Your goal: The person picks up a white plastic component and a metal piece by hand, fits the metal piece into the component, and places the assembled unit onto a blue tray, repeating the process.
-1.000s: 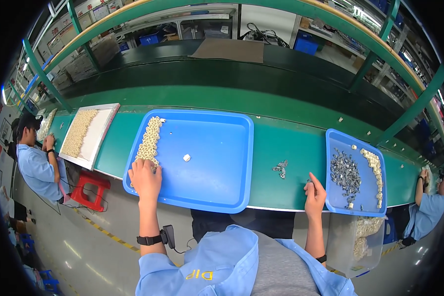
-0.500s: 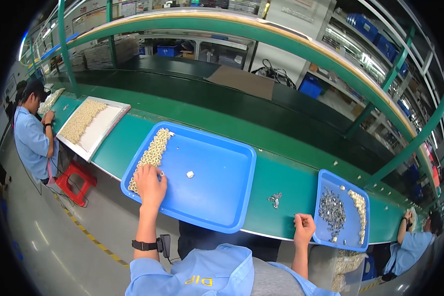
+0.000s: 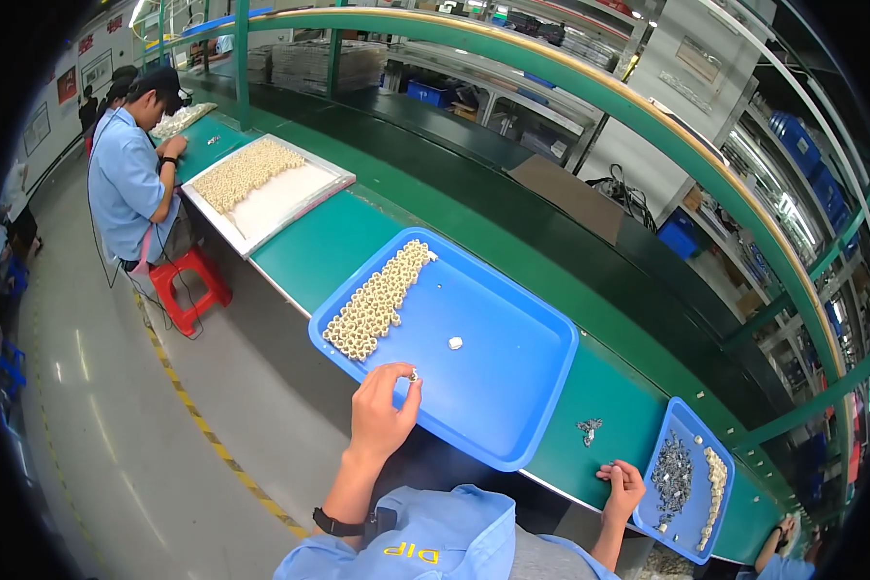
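- The left hand (image 3: pixel 382 418) hangs over the near edge of a big blue tray (image 3: pixel 512 387), thumb and forefinger pinched together on one small pale ring (image 3: pixel 414 374).
- A block of the same pale rings (image 3: pixel 377 300) lies in neat rows at the tray's left end — just beyond the hand, not touching it.
- One lone white piece (image 3: pixel 454 342) sits by itself near the middle of the tray, apart from the rows.
- The right hand (image 3: pixel 623 486) rests at the front edge of the green bench (image 3: pixel 358 242), fingers curled in; whether it grips anything cannot be told.
- Just beside it on the right is a small blue tray (image 3: pixel 681 536) holding a heap of dark metal bits (image 3: pixel 671 476) and a strip of pale rings along its far side.
- A small metal clump (image 3: pixel 588 429) lies on the bench between the two trays.
- Further left, a white tray (image 3: pixel 285 198) carries more pale rings — a seated co-worker (image 3: pixel 130 179) in a blue shirt works beside it, over a red stool (image 3: pixel 188 285).
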Motion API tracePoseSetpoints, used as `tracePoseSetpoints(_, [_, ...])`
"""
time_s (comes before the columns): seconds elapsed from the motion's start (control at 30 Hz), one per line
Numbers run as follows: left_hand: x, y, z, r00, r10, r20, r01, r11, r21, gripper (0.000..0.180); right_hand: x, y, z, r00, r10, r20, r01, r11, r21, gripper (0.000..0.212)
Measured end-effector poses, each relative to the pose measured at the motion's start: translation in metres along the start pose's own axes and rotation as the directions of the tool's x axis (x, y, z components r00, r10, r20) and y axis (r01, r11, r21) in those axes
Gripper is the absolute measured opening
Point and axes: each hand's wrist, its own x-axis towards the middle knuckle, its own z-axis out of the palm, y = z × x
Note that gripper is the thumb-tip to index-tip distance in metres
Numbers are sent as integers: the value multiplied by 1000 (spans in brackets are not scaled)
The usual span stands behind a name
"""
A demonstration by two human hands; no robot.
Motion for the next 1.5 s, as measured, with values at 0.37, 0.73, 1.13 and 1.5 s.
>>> tracePoseSetpoints(0.37, [7, 58, 12, 992, 116, 50, -104, 973, -206, 25, -11, -33, 4, 995, -89, 53, 89, 996, -6, 14])
tracePoseSetpoints(0.73, [27, 115, 39, 884, 444, 144, -351, 836, -421, 34, -6, -141, 79, 890, -350, 292, 361, 932, 17, 20])
tracePoseSetpoints(1.13, [18, 109, 58, 833, 520, 191, -401, 804, -440, 40, 1, -178, 130, 752, -627, 204, 605, 779, 164, 23])
tracePoseSetpoints(1.5, [12, 107, 64, 812, 534, 233, -400, 802, -443, 34, 4, -168, 138, 742, -647, 175, 616, 762, 201, 22])
